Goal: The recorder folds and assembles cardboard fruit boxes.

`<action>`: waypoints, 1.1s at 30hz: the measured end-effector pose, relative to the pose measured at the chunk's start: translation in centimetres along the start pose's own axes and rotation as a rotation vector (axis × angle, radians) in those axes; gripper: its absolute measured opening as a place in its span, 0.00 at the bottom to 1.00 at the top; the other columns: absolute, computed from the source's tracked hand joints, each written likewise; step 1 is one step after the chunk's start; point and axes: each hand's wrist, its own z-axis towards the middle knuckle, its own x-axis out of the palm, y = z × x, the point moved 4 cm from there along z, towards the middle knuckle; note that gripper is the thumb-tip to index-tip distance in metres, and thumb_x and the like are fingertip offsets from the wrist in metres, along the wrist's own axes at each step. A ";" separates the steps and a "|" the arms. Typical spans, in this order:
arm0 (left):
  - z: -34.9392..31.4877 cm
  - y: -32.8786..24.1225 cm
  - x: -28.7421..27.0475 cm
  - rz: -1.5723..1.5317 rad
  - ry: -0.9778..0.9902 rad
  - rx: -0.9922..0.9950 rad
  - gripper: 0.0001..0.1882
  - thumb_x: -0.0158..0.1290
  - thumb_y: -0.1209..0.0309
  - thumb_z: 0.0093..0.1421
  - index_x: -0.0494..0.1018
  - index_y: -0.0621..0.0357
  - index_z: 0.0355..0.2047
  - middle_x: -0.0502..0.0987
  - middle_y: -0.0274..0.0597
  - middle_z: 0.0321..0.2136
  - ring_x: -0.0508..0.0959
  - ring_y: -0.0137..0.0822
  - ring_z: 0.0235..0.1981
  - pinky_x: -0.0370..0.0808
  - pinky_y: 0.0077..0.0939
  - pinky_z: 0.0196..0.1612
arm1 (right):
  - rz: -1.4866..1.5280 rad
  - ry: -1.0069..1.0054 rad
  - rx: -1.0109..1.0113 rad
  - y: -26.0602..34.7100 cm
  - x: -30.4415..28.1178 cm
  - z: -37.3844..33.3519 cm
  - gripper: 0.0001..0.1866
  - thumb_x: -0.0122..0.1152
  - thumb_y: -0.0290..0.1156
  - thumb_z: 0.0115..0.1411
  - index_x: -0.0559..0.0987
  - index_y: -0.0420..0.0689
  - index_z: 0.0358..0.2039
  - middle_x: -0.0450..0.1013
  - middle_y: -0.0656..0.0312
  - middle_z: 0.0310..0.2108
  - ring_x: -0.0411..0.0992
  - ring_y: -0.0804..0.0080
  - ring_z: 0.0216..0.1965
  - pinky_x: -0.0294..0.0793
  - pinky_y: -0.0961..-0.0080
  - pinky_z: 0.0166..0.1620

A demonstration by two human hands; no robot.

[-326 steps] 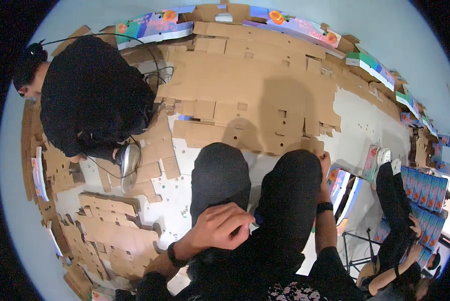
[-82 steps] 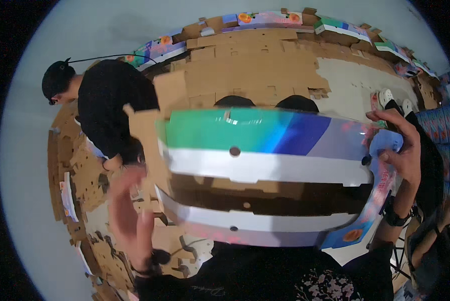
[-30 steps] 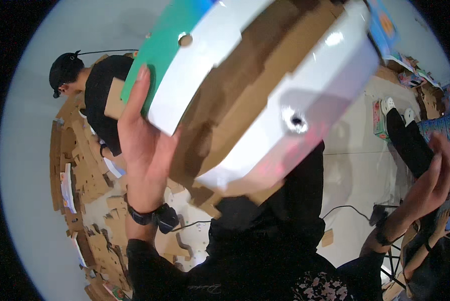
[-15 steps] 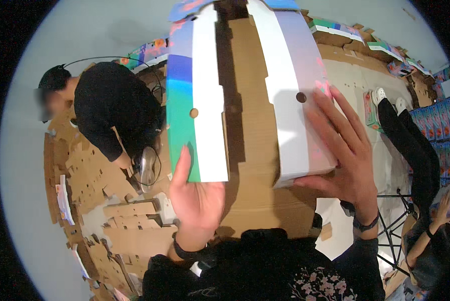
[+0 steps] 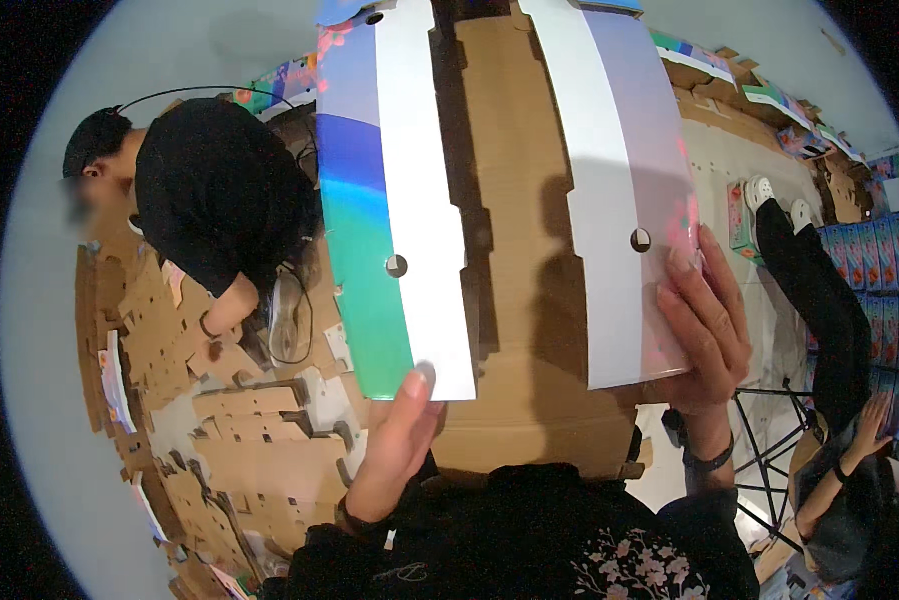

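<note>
In the head view, we hold the box up in front of our shirt, its brown inside showing between two side panels and its near end open. Our left hand grips the near corner of the green-and-white panel, thumb on top. Our right hand grips the near outer edge of the pale panel. To our left, a person bends over flat cardboard; to our right, another person's hand is near stacked boxes.

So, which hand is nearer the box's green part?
Left: the left hand is at the lower end of the green part; the right hand is on the opposite side of the box.
</note>
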 end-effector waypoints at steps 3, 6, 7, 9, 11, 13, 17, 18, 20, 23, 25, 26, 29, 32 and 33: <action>-2.4 -1.0 -1.8 0.527 0.060 0.011 0.27 0.54 0.62 0.65 0.61 0.59 0.60 0.73 0.47 0.51 0.73 0.41 0.52 0.70 0.40 0.55 | 0.019 -0.003 0.037 -0.1 0.8 -1.5 0.34 0.74 0.36 0.49 0.73 0.50 0.58 0.68 0.49 0.61 0.64 0.40 0.62 0.71 0.54 0.58; -3.8 -3.5 -2.6 1.319 -0.147 0.733 0.33 0.63 0.74 0.56 0.62 0.65 0.60 0.67 0.47 0.55 0.68 0.40 0.58 0.68 0.36 0.58 | 0.066 -0.099 0.113 -0.4 1.5 -3.0 0.49 0.77 0.38 0.46 0.60 0.53 0.67 0.56 0.46 0.68 0.60 0.43 0.65 0.68 0.56 0.59; -3.3 -3.5 -3.5 1.331 -0.189 0.680 0.33 0.63 0.74 0.56 0.62 0.65 0.60 0.67 0.47 0.55 0.68 0.40 0.58 0.68 0.36 0.58 | -0.075 0.044 0.285 -0.6 1.2 -3.9 0.52 0.77 0.35 0.46 0.56 0.52 0.68 0.55 0.45 0.68 0.61 0.50 0.64 0.66 0.59 0.59; -3.1 -4.3 -5.2 1.416 -0.554 0.608 0.30 0.61 0.79 0.53 0.65 0.66 0.57 0.70 0.45 0.51 0.72 0.37 0.52 0.71 0.32 0.54 | 0.022 0.042 0.423 -0.8 1.2 -5.4 0.49 0.74 0.35 0.49 0.56 0.46 0.68 0.56 0.45 0.66 0.58 0.52 0.65 0.63 0.59 0.62; -2.6 -3.6 -6.0 1.072 -0.505 0.424 0.27 0.60 0.80 0.54 0.66 0.66 0.54 0.70 0.46 0.50 0.72 0.37 0.51 0.72 0.31 0.53 | 0.112 0.026 0.578 -1.2 0.8 -7.0 0.47 0.71 0.35 0.51 0.57 0.40 0.67 0.57 0.45 0.65 0.56 0.53 0.67 0.60 0.59 0.65; -2.6 -1.4 -6.7 0.757 -0.461 -0.042 0.21 0.58 0.82 0.56 0.68 0.66 0.50 0.71 0.46 0.46 0.72 0.35 0.50 0.69 0.31 0.54 | 0.057 0.059 0.798 -1.8 0.5 -8.8 0.45 0.72 0.30 0.50 0.58 0.43 0.66 0.64 0.50 0.58 0.66 0.65 0.54 0.70 0.69 0.51; -3.7 -1.9 -4.2 1.285 -0.389 0.633 0.19 0.58 0.82 0.54 0.69 0.68 0.47 0.69 0.51 0.48 0.70 0.42 0.50 0.67 0.36 0.54 | 0.377 -0.002 1.172 -1.0 0.4 -12.5 0.38 0.72 0.30 0.51 0.62 0.40 0.59 0.68 0.54 0.50 0.69 0.68 0.46 0.69 0.73 0.46; -3.9 -1.8 -4.1 1.280 -0.410 0.667 0.19 0.58 0.82 0.54 0.69 0.68 0.47 0.69 0.51 0.48 0.70 0.42 0.50 0.67 0.36 0.54 | 0.336 -0.086 1.002 -0.3 0.2 -12.5 0.33 0.72 0.29 0.52 0.64 0.40 0.55 0.68 0.55 0.46 0.68 0.68 0.43 0.69 0.73 0.46; -4.0 -1.4 -3.8 1.427 -0.370 0.637 0.25 0.61 0.78 0.51 0.68 0.71 0.50 0.67 0.56 0.50 0.68 0.50 0.52 0.66 0.39 0.55 | 0.296 -0.172 0.829 0.4 -0.2 -12.8 0.29 0.72 0.28 0.53 0.65 0.40 0.51 0.68 0.56 0.43 0.68 0.69 0.40 0.68 0.73 0.46; -4.8 -0.9 -2.5 1.562 -0.115 0.766 0.33 0.65 0.73 0.48 0.68 0.72 0.54 0.64 0.57 0.50 0.67 0.53 0.51 0.66 0.41 0.53 | 0.313 -0.212 0.739 1.5 -0.4 -13.4 0.26 0.68 0.28 0.53 0.67 0.38 0.49 0.67 0.51 0.44 0.67 0.64 0.43 0.68 0.69 0.47; -5.1 -0.5 -2.3 1.518 -0.056 0.737 0.36 0.67 0.71 0.47 0.67 0.73 0.55 0.63 0.57 0.51 0.66 0.54 0.51 0.67 0.42 0.52 | 0.451 -0.142 0.656 2.0 -0.3 -13.4 0.30 0.69 0.29 0.50 0.68 0.37 0.52 0.66 0.50 0.46 0.67 0.62 0.45 0.68 0.67 0.48; -5.3 -0.1 -2.2 1.472 0.017 0.705 0.39 0.68 0.69 0.46 0.67 0.73 0.56 0.62 0.58 0.51 0.65 0.54 0.51 0.67 0.44 0.52 | 0.592 -0.098 0.613 2.2 -0.2 -13.3 0.34 0.70 0.31 0.48 0.68 0.36 0.55 0.65 0.49 0.48 0.66 0.59 0.47 0.68 0.64 0.50; -5.3 -0.1 -2.8 1.514 0.008 0.737 0.40 0.70 0.67 0.46 0.67 0.71 0.57 0.62 0.57 0.51 0.65 0.53 0.51 0.68 0.44 0.51 | 0.441 0.161 0.495 2.7 -0.5 -13.1 0.41 0.71 0.32 0.41 0.70 0.39 0.60 0.64 0.47 0.51 0.64 0.54 0.51 0.67 0.59 0.53; -5.1 -0.2 -3.5 1.527 0.014 0.746 0.42 0.73 0.65 0.43 0.69 0.68 0.57 0.65 0.54 0.49 0.68 0.50 0.50 0.70 0.41 0.49 | 0.339 0.232 0.458 2.4 -0.7 -12.9 0.39 0.72 0.27 0.40 0.74 0.43 0.58 0.67 0.50 0.51 0.66 0.53 0.51 0.69 0.59 0.53; -5.0 -0.2 -3.5 1.529 0.020 0.779 0.44 0.75 0.63 0.41 0.70 0.66 0.57 0.67 0.52 0.49 0.70 0.49 0.49 0.71 0.39 0.48 | 0.285 0.225 0.388 2.5 -0.7 -12.6 0.37 0.72 0.27 0.40 0.75 0.44 0.56 0.69 0.51 0.50 0.68 0.53 0.50 0.70 0.59 0.52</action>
